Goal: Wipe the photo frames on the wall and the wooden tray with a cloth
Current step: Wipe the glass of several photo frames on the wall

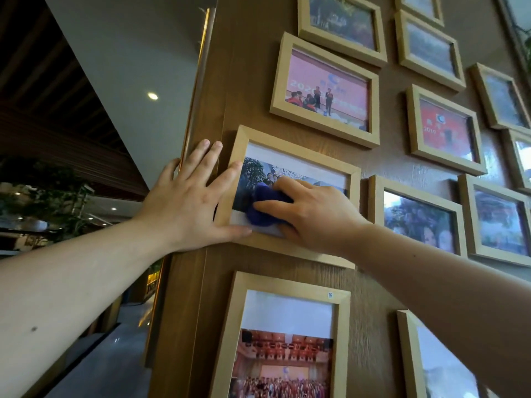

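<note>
A light wooden photo frame (298,152) hangs on the brown wood wall at the middle of the view. My right hand (313,215) presses a bunched dark blue cloth (265,203) against the glass of this frame, over its lower left part. My left hand (189,196) lies flat with fingers spread on the frame's left edge and the wall beside it, its thumb along the frame's bottom rail. The wooden tray is not in view.
Several more light wooden frames cover the wall: one with a pink photo (326,90) above, one with a group photo (284,340) below, others (419,219) to the right. The wall's left edge has a brass strip (198,81); beyond it a hall opens.
</note>
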A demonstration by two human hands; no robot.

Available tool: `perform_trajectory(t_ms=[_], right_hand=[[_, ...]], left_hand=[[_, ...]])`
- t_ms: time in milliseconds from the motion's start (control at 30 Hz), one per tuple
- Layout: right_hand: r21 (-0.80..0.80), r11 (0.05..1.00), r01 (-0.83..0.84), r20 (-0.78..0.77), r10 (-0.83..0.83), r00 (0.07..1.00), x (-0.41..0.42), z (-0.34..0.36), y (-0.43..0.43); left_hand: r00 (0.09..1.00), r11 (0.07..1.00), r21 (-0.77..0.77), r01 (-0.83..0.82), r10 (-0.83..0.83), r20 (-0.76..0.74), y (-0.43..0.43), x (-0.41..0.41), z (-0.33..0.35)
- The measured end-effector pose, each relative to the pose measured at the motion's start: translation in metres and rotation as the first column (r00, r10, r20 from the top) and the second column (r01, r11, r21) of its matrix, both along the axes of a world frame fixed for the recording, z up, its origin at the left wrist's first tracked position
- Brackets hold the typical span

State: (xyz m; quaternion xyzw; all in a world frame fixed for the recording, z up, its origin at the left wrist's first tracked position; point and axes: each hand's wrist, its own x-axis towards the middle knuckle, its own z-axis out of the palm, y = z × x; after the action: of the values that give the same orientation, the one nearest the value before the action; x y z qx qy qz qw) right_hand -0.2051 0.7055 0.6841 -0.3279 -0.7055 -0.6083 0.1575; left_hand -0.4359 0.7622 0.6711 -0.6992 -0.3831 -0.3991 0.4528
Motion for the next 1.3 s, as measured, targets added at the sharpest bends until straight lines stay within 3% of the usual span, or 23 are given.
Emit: perform_trajectory(t_ms=[167, 300, 400, 533, 667, 800, 933, 1133, 1300], right_hand=[[-0.011, 0.996, 0.088, -0.015, -0.088, 0.996, 0.058, -0.015, -0.011], [0.023, 0.988, 0.151, -0.138, -0.147, 0.980, 0.092, -0.033, -0.022], [0.012, 0.998, 0.065, -0.213, -0.061, 0.975, 0.093, -0.057, -0.029], [-0.040, 0.998, -0.038, -0.177, 0.030, 0.984, 0.064, -0.102, -0.030], [-0.071, 0.987, -0.142, -0.114, 0.133, 0.985, 0.020, -0.133, -0.018], [-0.029, 0.983, -0.179, -0.149, 0.173, 0.974, -0.001, -0.144, -0.002], [-0.024, 0.994, -0.111, -0.167, 0.105, 0.980, 0.023, -0.158, 0.002], [-0.012, 0.999, 0.034, -0.335, -0.036, 0.942, 0.072, -0.174, -0.006], [-0.013, 0.998, -0.062, -0.272, 0.057, 0.961, 0.031, -0.174, -0.003]], left_hand=[[0.999, 0.998, -0.048, -0.044, 0.043, -0.012, -0.005, -0.001, 0.001], [0.998, 0.998, -0.007, -0.062, 0.061, -0.034, -0.008, -0.001, -0.007], [0.988, 0.997, 0.076, -0.019, 0.030, -0.154, -0.008, -0.004, -0.035], [0.948, 0.994, 0.107, 0.026, 0.010, -0.317, 0.001, -0.006, -0.078], [0.965, 0.995, 0.095, 0.038, -0.012, -0.263, 0.000, 0.001, -0.091], [0.968, 0.992, 0.112, 0.059, -0.030, -0.248, -0.001, 0.004, -0.089], [0.971, 0.991, 0.122, 0.059, -0.029, -0.238, 0.001, 0.004, -0.090], [0.974, 0.988, 0.143, 0.064, -0.031, -0.226, 0.004, 0.003, -0.089], [0.975, 0.990, 0.131, 0.048, -0.018, -0.222, 0.001, 0.004, -0.090]])
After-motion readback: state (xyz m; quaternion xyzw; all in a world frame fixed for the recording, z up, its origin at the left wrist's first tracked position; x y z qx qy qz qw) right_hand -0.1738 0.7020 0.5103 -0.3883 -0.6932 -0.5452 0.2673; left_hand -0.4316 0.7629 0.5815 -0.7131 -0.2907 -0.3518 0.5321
